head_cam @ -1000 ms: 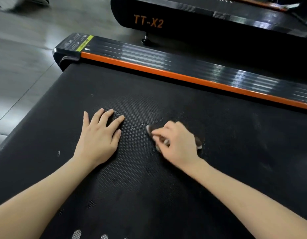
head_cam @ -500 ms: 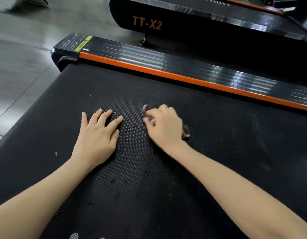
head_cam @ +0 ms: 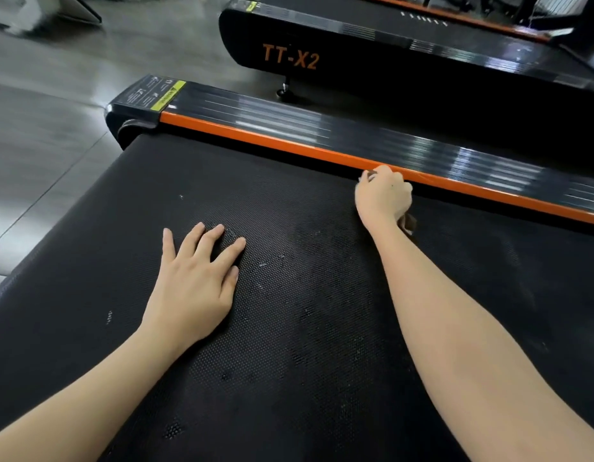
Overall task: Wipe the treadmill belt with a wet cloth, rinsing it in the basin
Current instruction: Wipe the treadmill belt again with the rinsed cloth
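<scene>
The black textured treadmill belt (head_cam: 289, 328) fills most of the view, with damp patches and pale specks on it. My right hand (head_cam: 384, 198) is stretched to the belt's far edge, just under the orange side rail (head_cam: 289, 143), and its curled fingers grip a small dark cloth (head_cam: 409, 223). Only two bits of the cloth show, one by the wrist and one at the fingertips. My left hand (head_cam: 195, 285) lies flat on the belt with its fingers spread, holding nothing. The basin is out of view.
Beyond the orange rail runs a glossy black side panel (head_cam: 355, 131) with a yellow-green label at its end. A second treadmill (head_cam: 290, 58) marked TT-X2 stands behind it. Grey floor (head_cam: 48, 128) lies to the left of the belt's end.
My right hand has slid the cloth away from me and to the right, from mid-belt up to the orange rail. My left hand has stayed flat in place.
</scene>
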